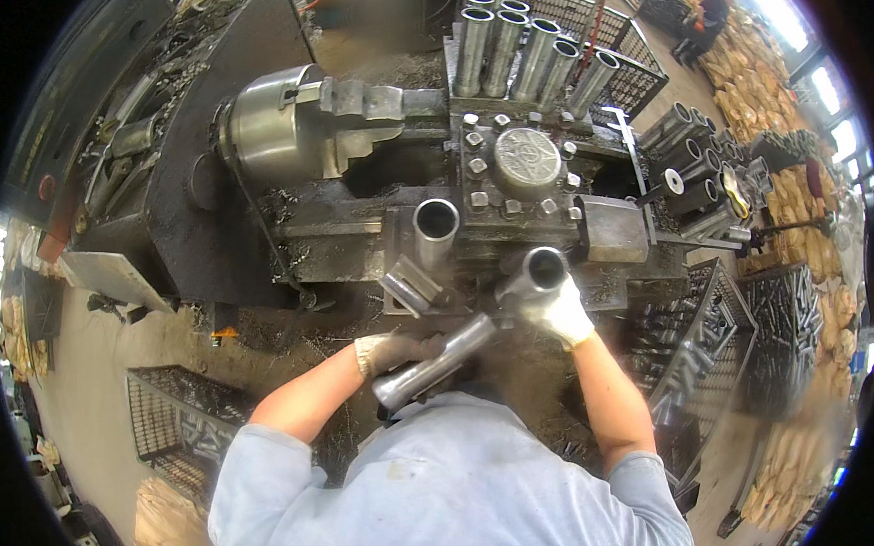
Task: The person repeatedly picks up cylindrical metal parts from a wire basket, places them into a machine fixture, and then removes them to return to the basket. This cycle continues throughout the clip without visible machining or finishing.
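Observation:
In my gloved left hand (396, 351) is a steel tube (435, 362), tilted across in front of my chest. The fingers are closed around it and partly hidden behind it. My right hand (562, 315), in a white glove, grips a second steel tube (536, 275) with its open end facing up. Between and beyond my hands, another tube (436, 233) stands upright on the lathe. Just in front of it is a short, slanted metal piece (409, 286) whose kind I cannot make out.
The lathe's chuck (278, 123) with stepped jaws is at the left, the round-topped tool post (527, 158) at centre. Several upright tubes (501, 51) stand behind it. A caliper (631, 155) lies to the right. Mesh crates (187, 416) flank me; a person (705, 23) is far right.

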`<action>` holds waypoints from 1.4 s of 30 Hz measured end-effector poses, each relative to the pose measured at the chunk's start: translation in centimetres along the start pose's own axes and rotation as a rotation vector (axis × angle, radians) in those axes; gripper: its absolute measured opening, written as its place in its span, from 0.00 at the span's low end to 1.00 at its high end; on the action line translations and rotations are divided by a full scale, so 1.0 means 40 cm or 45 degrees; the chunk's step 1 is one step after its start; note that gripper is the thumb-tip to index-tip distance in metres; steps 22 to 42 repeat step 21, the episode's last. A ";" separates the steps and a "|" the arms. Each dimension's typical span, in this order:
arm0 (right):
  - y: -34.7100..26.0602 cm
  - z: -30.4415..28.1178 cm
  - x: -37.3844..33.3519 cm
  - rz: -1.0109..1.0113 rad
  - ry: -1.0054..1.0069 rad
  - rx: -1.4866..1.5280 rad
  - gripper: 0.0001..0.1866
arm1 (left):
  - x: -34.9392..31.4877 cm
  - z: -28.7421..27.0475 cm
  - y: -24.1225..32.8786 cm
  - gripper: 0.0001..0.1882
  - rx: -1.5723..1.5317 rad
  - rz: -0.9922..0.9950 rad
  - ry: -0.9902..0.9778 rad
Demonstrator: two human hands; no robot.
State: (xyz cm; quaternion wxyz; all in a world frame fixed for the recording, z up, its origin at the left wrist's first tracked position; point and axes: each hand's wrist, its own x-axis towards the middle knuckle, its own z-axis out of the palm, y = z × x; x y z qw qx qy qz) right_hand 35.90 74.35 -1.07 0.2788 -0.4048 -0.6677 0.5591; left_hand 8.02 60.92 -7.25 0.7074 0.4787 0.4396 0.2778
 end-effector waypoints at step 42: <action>-0.091 0.369 0.151 0.183 -0.351 -0.335 0.26 | -0.161 -0.116 -0.040 0.44 -1.338 0.418 1.024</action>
